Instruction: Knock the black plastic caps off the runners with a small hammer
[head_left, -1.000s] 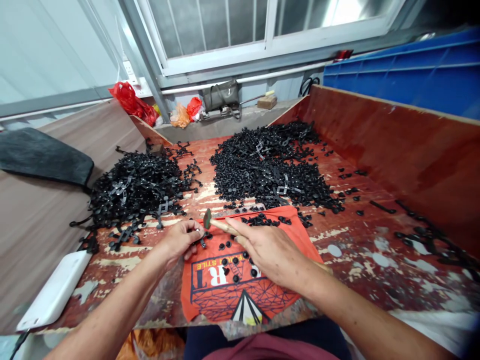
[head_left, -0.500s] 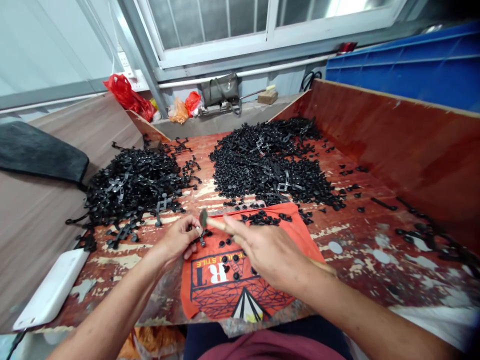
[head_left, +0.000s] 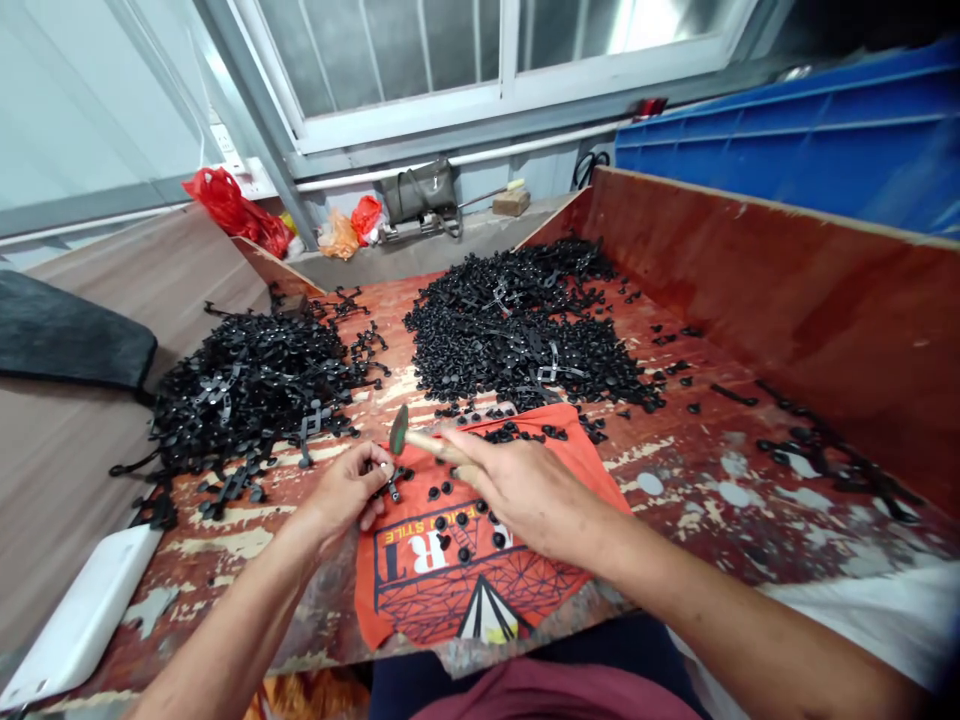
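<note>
My right hand [head_left: 517, 485] is closed around the wooden handle of a small hammer [head_left: 409, 437], whose dark head hangs just above my left fingertips. My left hand [head_left: 346, 488] pinches a small black plastic part [head_left: 391, 484] at the left edge of an orange printed cloth [head_left: 480, 560]. Several loose black round pieces [head_left: 457, 520] lie on that cloth. Behind the cloth sits a big heap of black round pieces [head_left: 525, 340]. To the left lies a second heap of black frame strips [head_left: 247, 385].
The bench top [head_left: 697, 500] is worn red board with a tall red side wall [head_left: 810, 300] on the right. A white flat device [head_left: 75, 620] lies at the front left. A dark pad [head_left: 67, 335] rests far left. Bags and a wood block sit under the window; a blue bin [head_left: 787, 140] stands behind.
The hammer head has stayed just above my left fingers with small shifts. The view has swung a little right and down, sliding everything leftward in the picture.
</note>
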